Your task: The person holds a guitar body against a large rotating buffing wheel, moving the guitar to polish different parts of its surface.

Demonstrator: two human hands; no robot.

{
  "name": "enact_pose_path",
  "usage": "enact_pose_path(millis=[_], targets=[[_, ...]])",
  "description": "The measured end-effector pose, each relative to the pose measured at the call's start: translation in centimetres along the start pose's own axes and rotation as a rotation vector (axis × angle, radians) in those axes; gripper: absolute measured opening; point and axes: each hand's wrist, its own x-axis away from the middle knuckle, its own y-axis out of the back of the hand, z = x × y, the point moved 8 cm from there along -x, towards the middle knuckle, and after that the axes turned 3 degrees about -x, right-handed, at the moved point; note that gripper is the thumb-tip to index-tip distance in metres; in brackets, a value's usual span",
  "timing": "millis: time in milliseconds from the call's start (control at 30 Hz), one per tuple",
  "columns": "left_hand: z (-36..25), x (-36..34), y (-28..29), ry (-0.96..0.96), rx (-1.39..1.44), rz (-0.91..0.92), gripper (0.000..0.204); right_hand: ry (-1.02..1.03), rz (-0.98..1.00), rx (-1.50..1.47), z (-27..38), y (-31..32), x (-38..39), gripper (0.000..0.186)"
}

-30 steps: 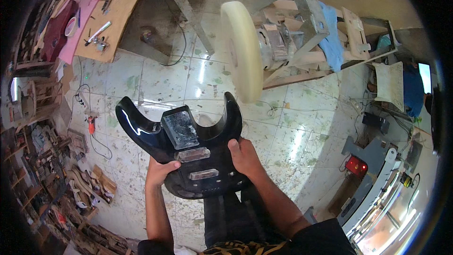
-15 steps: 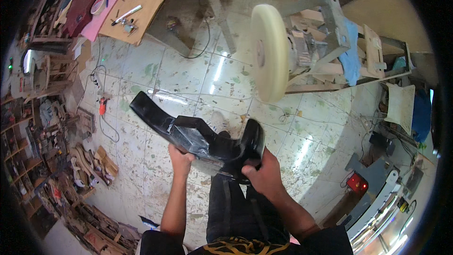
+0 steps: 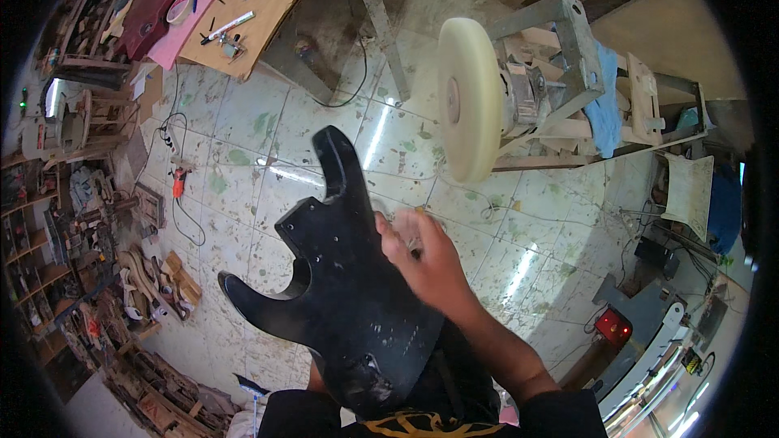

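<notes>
A black solid electric guitar body (image 3: pixel 365 292) is tilted in front of me, its broad flat face toward me and its two horns pointing away and to the left. Small holes show near the neck end, and pale scuffs mark the lower part. My right hand (image 3: pixel 426 264) is at the body's right edge, its fingers smeared by motion; whether they touch the edge I cannot tell. Hidden behind the body is my left hand; only a bit of that forearm (image 3: pixel 316 377) shows near the lower edge.
A large pale buffing wheel (image 3: pixel 471 101) on a metal frame stands ahead to the right. A workbench (image 3: pixel 272 4) with a dark red guitar body (image 3: pixel 154 24) is at the far left. Wooden pieces (image 3: pixel 158 280) lie left; a grey machine (image 3: pixel 641 308) stands right. Cables run across the tiled floor.
The guitar body has turned from edge-on to show its broad face, its horns now pointing up and left. My right hand has moved up along its edge; my left hand has gone out of sight.
</notes>
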Motion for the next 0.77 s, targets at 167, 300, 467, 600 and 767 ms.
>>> enact_pose_path(millis=[167, 300, 467, 600, 767], targets=[[0.8, 3.4, 0.3, 0.053, 0.000, -0.150, 0.087, -0.577, 0.120, -0.451, -6.1, -3.0, -5.2, 0.061], [0.2, 7.4, 0.3, 0.073, -0.011, -0.294, 0.089, -0.538, 0.178, -0.764, -6.6, -6.5, -5.9, 0.057], [-0.8, 12.3, 0.1, 0.090, -0.021, -0.441, 0.092, -0.745, -0.010, -0.854, -8.3, -7.7, -4.1, 0.047], [-4.3, 16.8, -1.0, 0.064, -0.046, -0.538, 0.094, -0.796, -0.147, -0.999, -11.0, -6.6, -3.8, 0.049], [-9.7, 21.3, -3.8, 0.008, -0.131, -0.569, 0.097, -0.740, -0.408, -0.973, -13.5, -4.5, -2.9, 0.055]])
